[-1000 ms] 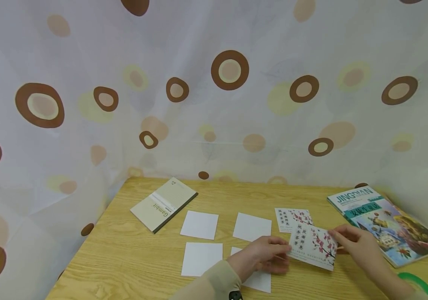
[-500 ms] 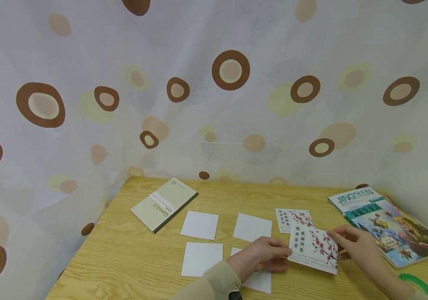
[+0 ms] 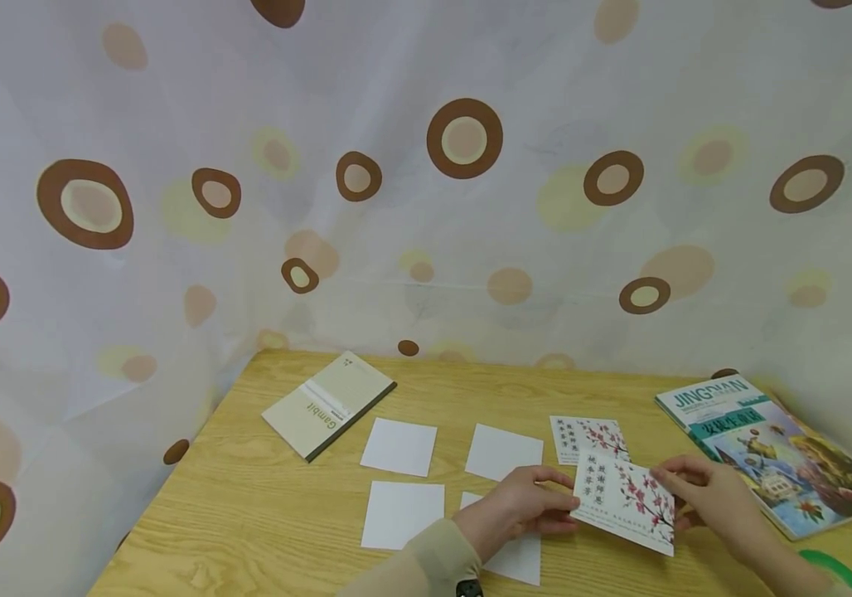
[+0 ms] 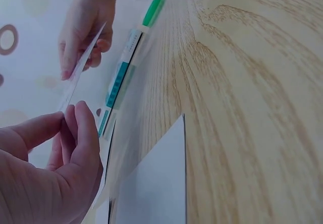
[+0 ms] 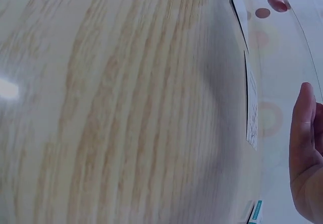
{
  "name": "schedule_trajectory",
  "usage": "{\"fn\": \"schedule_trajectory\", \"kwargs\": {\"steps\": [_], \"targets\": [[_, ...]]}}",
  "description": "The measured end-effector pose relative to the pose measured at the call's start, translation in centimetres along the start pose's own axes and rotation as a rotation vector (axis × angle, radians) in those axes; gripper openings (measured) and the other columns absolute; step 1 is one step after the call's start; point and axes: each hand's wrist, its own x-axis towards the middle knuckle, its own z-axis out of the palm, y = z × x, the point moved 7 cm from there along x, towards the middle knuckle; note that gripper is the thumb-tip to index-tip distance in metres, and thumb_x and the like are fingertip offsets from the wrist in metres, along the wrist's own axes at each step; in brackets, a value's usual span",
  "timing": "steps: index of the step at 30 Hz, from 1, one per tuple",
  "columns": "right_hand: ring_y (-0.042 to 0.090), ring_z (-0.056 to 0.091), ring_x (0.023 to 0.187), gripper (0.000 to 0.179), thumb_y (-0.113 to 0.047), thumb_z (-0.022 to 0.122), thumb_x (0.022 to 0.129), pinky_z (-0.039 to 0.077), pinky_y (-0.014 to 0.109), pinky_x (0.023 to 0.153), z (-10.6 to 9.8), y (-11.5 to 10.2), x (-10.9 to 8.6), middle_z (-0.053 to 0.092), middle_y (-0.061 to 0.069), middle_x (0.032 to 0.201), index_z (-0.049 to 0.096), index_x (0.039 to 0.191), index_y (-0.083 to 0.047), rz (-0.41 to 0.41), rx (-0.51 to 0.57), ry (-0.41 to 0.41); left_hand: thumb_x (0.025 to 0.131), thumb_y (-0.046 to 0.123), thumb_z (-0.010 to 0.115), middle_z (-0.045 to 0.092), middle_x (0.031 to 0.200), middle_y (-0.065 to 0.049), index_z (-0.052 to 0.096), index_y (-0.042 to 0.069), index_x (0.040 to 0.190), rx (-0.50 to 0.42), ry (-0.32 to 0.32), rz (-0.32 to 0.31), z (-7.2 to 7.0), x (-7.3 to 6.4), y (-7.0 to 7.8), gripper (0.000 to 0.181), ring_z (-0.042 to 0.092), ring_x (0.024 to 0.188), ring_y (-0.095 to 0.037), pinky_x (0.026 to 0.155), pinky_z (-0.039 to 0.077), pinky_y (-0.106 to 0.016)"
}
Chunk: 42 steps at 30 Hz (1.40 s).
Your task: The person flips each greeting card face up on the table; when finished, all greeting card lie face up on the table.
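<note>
Between both hands a printed card (image 3: pixel 623 502) with pink blossom and dark Chinese characters is held up, tilted over the table. My left hand (image 3: pixel 519 506) pinches its left edge between thumb and fingers, which the left wrist view shows at the card's thin edge (image 4: pixel 81 75). At the opposite side, my right hand (image 3: pixel 717 502) grips the right edge, thumb on the printed face and fingers behind. Just beyond lies a matching blossom card (image 3: pixel 571 439), partly covered by the held one. A blank white card (image 3: pixel 519 560) lies partly hidden under my left hand.
Three more white cards (image 3: pixel 399 448) (image 3: pixel 504 452) (image 3: pixel 402 514) lie left of the hands. A Gambit notebook (image 3: pixel 329 405) sits at the back left, a colourful magazine (image 3: pixel 776 456) at the right. Part of a green round object (image 3: pixel 836 568) shows at the front right. Patterned curtain (image 3: pixel 426 215) hangs behind the wooden table (image 3: pixel 247 497).
The held card has tipped slightly, its lower right corner coming down towards me with the right hand. The left hand keeps nearly the same place, and the other cards stay put.
</note>
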Motion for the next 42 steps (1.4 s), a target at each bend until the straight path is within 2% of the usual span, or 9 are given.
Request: {"fn": "schedule_trajectory", "kwargs": {"steps": [5,11,15,19,23,28,32,37,42], "targets": [[0.019,0.063,0.064,0.043,-0.033,0.062,0.098,0.059,0.036,0.058,0.0,0.3,0.3,0.067,-0.002,0.083,0.064,0.12,0.005,0.0,0.003,-0.061,0.085,-0.006,0.071,0.067,0.072,-0.004,0.071,0.011,0.1,0.008,0.005,0.002,0.1,0.0,0.0,0.023,0.064,0.058,-0.013,0.07,0.062,-0.037],[0.019,0.064,0.071,0.056,-0.03,0.065,0.096,0.06,0.034,0.065,0.2,0.4,0.8,0.062,0.004,0.09,0.051,0.136,0.007,0.004,0.013,-0.154,0.083,-0.008,0.072,0.067,0.073,-0.007,0.069,0.012,0.099,-0.008,0.058,-0.004,-0.1,0.0,0.1,0.026,0.064,0.057,-0.014,0.067,0.062,-0.036],[0.021,0.065,0.072,0.062,-0.025,0.07,0.093,0.061,0.034,0.067,0.4,0.3,1.0,0.061,0.006,0.092,0.044,0.139,0.009,-0.005,0.016,-0.171,0.082,-0.01,0.072,0.067,0.079,-0.009,0.068,0.015,0.104,-0.001,0.058,0.012,-0.2,0.0,0.3,0.034,0.067,0.061,-0.017,0.069,0.062,-0.037],[0.02,0.064,0.073,0.055,-0.022,0.07,0.093,0.061,0.034,0.067,0.4,0.8,1.5,0.059,0.007,0.095,0.048,0.133,0.009,0.014,0.025,-0.163,0.081,-0.012,0.071,0.067,0.084,-0.012,0.069,0.015,0.106,0.011,0.047,0.02,-0.1,0.1,0.3,0.037,0.07,0.068,-0.018,0.072,0.062,-0.037],[0.019,0.063,0.07,0.05,-0.018,0.07,0.093,0.06,0.034,0.065,0.4,1.2,1.9,0.06,0.006,0.095,0.05,0.131,0.009,0.022,0.01,-0.152,0.081,-0.015,0.069,0.068,0.085,-0.01,0.07,0.011,0.106,0.025,0.032,0.018,0.0,0.1,0.2,0.035,0.07,0.071,-0.017,0.075,0.062,-0.037],[0.019,0.062,0.07,0.05,-0.014,0.072,0.09,0.06,0.033,0.063,0.5,1.6,2.3,0.06,0.007,0.094,0.052,0.13,0.008,0.019,-0.055,-0.128,0.084,-0.016,0.066,0.069,0.088,-0.007,0.07,0.002,0.107,0.046,0.01,0.003,0.2,0.0,0.0,0.029,0.071,0.079,-0.017,0.08,0.061,-0.034],[0.017,0.062,0.077,0.052,-0.022,0.08,0.084,0.056,0.029,0.062,0.6,1.6,2.4,0.063,0.007,0.096,0.059,0.125,0.003,-0.008,-0.194,-0.089,0.084,-0.015,0.065,0.07,0.088,-0.008,0.071,-0.001,0.105,0.041,0.013,-0.015,0.1,0.0,0.0,0.026,0.071,0.08,-0.017,0.081,0.061,-0.033],[0.015,0.063,0.079,0.053,-0.029,0.083,0.079,0.05,0.026,0.062,0.7,0.8,2.2,0.068,0.006,0.096,0.065,0.119,-0.001,-0.093,-0.357,-0.037,0.084,-0.014,0.066,0.072,0.087,-0.01,0.072,-0.002,0.101,0.046,0.022,-0.022,0.0,-0.1,0.1,0.022,0.071,0.078,-0.018,0.079,0.061,-0.033],[0.016,0.064,0.081,0.049,-0.027,0.084,0.078,0.051,0.027,0.065,1.1,0.4,2.3,0.066,0.006,0.096,0.067,0.116,-0.002,-0.118,-0.387,-0.032,0.086,-0.012,0.065,0.072,0.088,-0.013,0.071,-0.004,0.105,0.057,0.006,-0.044,-0.1,-0.1,0.0,0.022,0.072,0.079,-0.021,0.079,0.061,-0.035]]}}
